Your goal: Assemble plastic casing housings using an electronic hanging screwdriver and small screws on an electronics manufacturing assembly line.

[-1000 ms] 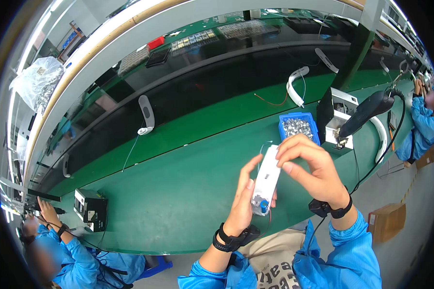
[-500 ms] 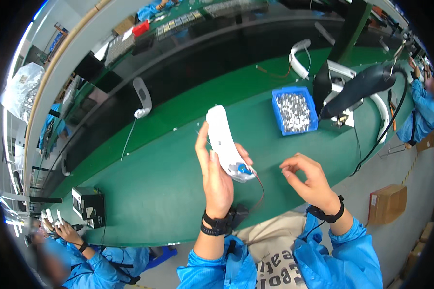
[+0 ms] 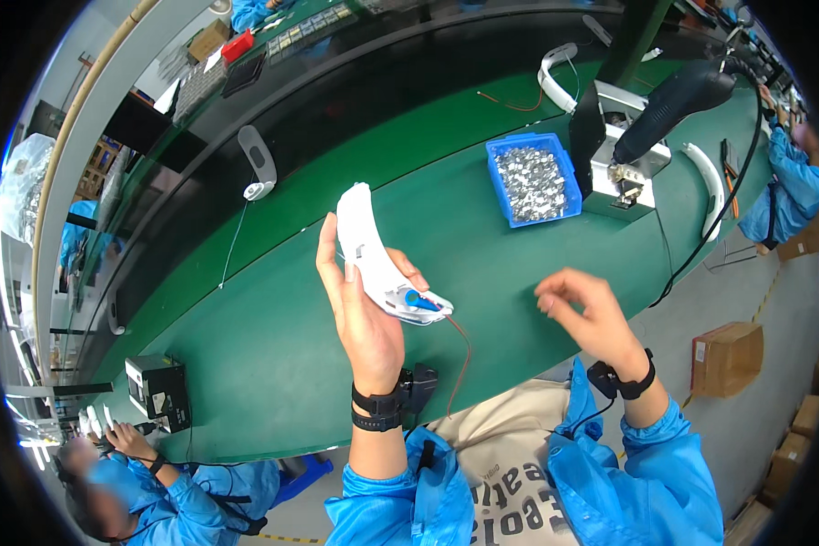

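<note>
A white curved plastic housing (image 3: 373, 250) lies across the palm of my left hand (image 3: 369, 341), which is closed round it, fingers on the left side and thumb on the right. At the housing's lower end sits a blue part (image 3: 419, 300), and a thin dark red wire (image 3: 467, 350) hangs from there over the bench. My right hand (image 3: 593, 314) hovers over the bench to the right, apart from the housing. Its thumb and fingers are curled together in a pinch; whether anything small is between them cannot be made out.
A blue bin (image 3: 575, 187) of small metal parts stands beyond my right hand, beside a metal fixture (image 3: 623, 191) and a black power screwdriver (image 3: 678, 109). More white curved housings (image 3: 705, 187) lie right and far. At left, a co-worker (image 3: 182, 491) sits near a black box (image 3: 159, 391).
My left hand with the housing has shifted left in view, and the housing is turned slightly. My right hand stays apart from it, still pinched. The whole view has shifted a little.
</note>
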Available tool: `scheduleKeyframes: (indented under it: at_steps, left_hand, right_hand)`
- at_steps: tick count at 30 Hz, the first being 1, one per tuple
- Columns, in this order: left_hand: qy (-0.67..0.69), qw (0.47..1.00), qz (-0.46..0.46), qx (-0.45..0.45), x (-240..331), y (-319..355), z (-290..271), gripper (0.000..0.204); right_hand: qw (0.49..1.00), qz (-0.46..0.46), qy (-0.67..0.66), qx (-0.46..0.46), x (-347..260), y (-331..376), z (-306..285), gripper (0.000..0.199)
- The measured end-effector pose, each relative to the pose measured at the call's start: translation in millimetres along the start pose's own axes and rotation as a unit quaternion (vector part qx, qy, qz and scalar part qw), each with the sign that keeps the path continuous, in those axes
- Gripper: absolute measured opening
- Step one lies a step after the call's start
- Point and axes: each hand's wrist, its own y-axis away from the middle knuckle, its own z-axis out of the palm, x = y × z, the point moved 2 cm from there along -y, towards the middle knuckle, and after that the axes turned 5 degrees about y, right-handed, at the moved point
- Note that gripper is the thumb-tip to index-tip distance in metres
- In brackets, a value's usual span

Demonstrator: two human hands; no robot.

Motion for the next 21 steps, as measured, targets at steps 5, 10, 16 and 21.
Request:
scheduleKeyframes:
  at_steps: [5, 10, 16, 21]
  left_hand:
    - [-0.003, 1.000, -0.008, -0.013, 5, 3, 12, 0.053]
    - [-0.011, 0.999, -0.018, -0.028, 6, 7, 19, 0.051]
    - [-0.009, 0.999, -0.020, -0.033, 6, 14, 23, 0.050]
    - [0.008, 0.998, -0.032, -0.045, 3, 22, 26, 0.051]
  right_hand:
    - [0.978, -0.067, 0.082, 0.181, -6, -40, -25, 0.014]
    - [0.938, -0.148, 0.247, 0.190, -13, -86, -32, 0.016]
    - [0.923, -0.143, 0.326, 0.147, -1, -112, -21, 0.010]
    - [0.942, -0.128, 0.263, 0.164, -2, -109, -26, 0.010]
